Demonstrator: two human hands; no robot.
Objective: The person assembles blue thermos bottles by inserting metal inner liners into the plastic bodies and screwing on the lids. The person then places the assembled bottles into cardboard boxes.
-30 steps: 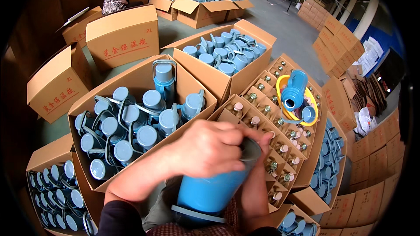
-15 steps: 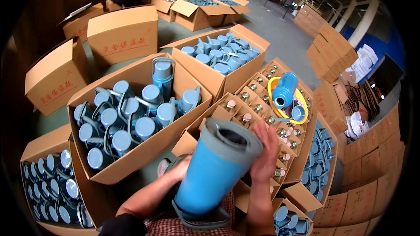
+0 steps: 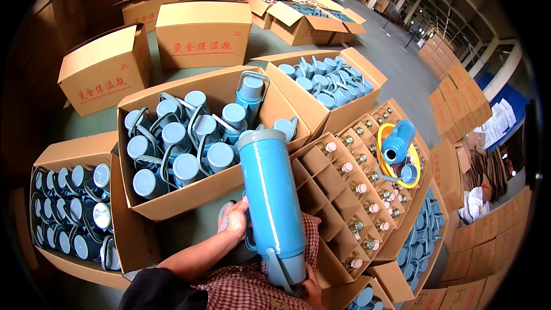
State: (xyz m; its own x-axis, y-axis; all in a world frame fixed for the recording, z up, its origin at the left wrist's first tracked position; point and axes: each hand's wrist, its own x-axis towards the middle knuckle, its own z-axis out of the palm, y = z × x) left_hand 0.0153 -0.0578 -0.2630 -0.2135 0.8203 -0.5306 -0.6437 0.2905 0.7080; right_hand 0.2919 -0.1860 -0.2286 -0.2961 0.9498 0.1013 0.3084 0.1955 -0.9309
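A worker's right hand (image 3: 313, 290) is gripping the base of a tall blue thermos flask (image 3: 271, 201), fingers curled under its bottom edge at the near centre, while the left hand (image 3: 236, 220) is closing against the flask's left side near its grey handle. The flask is standing nearly upright over the worker's checked lap, its grey cap end pointing away. Just to the right, a partitioned carton (image 3: 344, 195) is holding rows of glass liners in its cells. To the left, an open carton (image 3: 195, 138) is brimming with blue and grey flask shells, and another (image 3: 69, 206) sits at the near left. Farther right, a blue flask top is lying on a yellow ring (image 3: 402, 155). Beyond, closed cartons (image 3: 201, 34) are standing on the floor.
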